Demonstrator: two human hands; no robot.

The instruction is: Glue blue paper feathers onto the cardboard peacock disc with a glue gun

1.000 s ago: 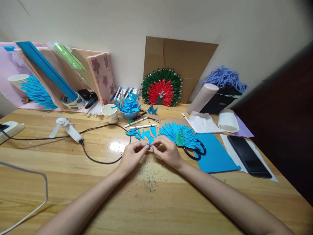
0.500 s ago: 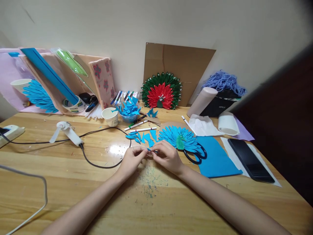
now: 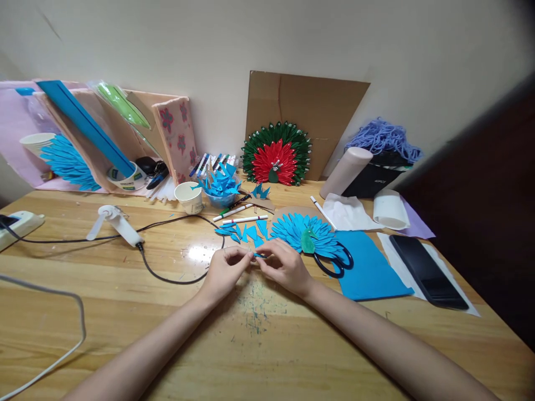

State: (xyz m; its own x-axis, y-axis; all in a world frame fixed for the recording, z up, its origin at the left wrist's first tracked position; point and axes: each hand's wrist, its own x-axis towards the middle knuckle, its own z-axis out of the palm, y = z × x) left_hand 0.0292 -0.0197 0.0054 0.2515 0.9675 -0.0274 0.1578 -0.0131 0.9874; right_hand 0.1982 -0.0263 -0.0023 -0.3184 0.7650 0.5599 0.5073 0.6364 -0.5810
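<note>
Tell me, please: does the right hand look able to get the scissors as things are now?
Probably yes: the scissors stick out past the blue peacock, handles exposed, and nothing seems to block the right hand nearby. It pinches a blue piece, so likely must release that first.

A hand could pass between the forearms [image 3: 351,321] toward the table's [image 3: 251,362] near edge; blue pieces [image 3: 251,233] obstruct farward.

A black phone [image 3: 428,272] is laid near the right edge of the counter [image 3: 254,367]. Toward the back edge, bluish yarn [image 3: 384,139] is heaped on a black container [image 3: 376,181]. Toward the left edge, a white power strip [image 3: 25,228] is placed.
</note>
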